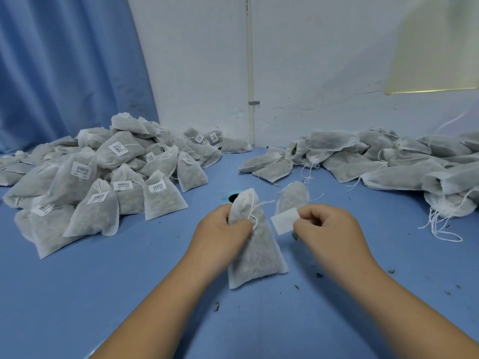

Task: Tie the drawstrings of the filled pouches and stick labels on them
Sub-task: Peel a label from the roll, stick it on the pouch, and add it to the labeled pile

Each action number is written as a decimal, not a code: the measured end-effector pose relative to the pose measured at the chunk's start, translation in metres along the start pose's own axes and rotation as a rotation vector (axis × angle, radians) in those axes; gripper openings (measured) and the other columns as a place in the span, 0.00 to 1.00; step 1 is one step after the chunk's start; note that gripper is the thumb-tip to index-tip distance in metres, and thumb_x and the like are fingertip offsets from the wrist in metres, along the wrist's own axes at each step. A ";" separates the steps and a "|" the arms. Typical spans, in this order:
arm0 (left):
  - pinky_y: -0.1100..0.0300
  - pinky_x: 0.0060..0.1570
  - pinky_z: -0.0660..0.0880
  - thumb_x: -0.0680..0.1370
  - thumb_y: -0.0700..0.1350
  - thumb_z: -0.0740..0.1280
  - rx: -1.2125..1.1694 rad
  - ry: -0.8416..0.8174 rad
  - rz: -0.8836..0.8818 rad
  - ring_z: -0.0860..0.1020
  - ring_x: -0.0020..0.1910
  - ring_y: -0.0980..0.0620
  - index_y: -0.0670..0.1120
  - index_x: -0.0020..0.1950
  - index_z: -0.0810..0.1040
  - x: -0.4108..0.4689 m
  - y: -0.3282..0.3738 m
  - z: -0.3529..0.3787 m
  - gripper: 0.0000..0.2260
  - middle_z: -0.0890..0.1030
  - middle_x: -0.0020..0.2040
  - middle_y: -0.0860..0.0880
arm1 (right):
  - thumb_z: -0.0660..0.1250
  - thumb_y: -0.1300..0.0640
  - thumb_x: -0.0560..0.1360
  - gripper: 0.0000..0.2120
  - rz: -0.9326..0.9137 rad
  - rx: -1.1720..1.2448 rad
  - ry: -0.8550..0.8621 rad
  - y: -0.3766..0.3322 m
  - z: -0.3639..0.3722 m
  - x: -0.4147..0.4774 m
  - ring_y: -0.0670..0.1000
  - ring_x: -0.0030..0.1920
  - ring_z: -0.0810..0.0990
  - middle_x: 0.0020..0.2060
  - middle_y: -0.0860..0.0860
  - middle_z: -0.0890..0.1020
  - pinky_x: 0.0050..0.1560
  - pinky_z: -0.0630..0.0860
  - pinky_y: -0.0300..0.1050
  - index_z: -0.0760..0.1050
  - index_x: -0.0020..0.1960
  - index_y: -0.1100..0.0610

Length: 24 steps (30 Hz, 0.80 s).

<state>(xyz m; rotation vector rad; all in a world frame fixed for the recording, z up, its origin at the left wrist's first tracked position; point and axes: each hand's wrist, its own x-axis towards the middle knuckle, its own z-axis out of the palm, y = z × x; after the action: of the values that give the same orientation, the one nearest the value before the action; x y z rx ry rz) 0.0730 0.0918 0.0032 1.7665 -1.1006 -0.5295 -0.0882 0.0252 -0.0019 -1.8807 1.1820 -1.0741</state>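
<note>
A filled white mesh pouch [256, 252] lies on the blue table [103, 294] in front of me, its neck cinched by a knotted white drawstring [252, 216]. My left hand [220, 231] grips the pouch just below the neck. My right hand [329, 229] pinches a blank-looking white label [283, 221] by its right edge, holding it just right of the pouch's upper part, apart from it. A second filled pouch [294, 196] lies right behind the label.
A heap of tied, labelled pouches [103, 177] fills the left of the table. A pile of unlabelled pouches [388, 161] with loose strings stretches along the right back. A small round blue-rimmed object [232, 197] sits behind the held pouch. Dry crumbs dot the table.
</note>
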 end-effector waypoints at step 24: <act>0.48 0.57 0.79 0.69 0.49 0.68 -0.073 -0.172 -0.075 0.83 0.51 0.52 0.54 0.54 0.78 -0.007 0.002 0.003 0.14 0.83 0.51 0.52 | 0.63 0.65 0.70 0.12 0.008 0.218 -0.027 -0.001 0.004 -0.001 0.46 0.29 0.71 0.28 0.49 0.75 0.31 0.69 0.38 0.80 0.42 0.50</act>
<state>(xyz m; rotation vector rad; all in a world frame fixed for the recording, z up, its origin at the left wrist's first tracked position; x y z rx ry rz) 0.0661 0.0958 0.0026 1.7285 -1.1209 -0.7702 -0.0848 0.0266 -0.0028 -1.7154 1.0131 -1.1223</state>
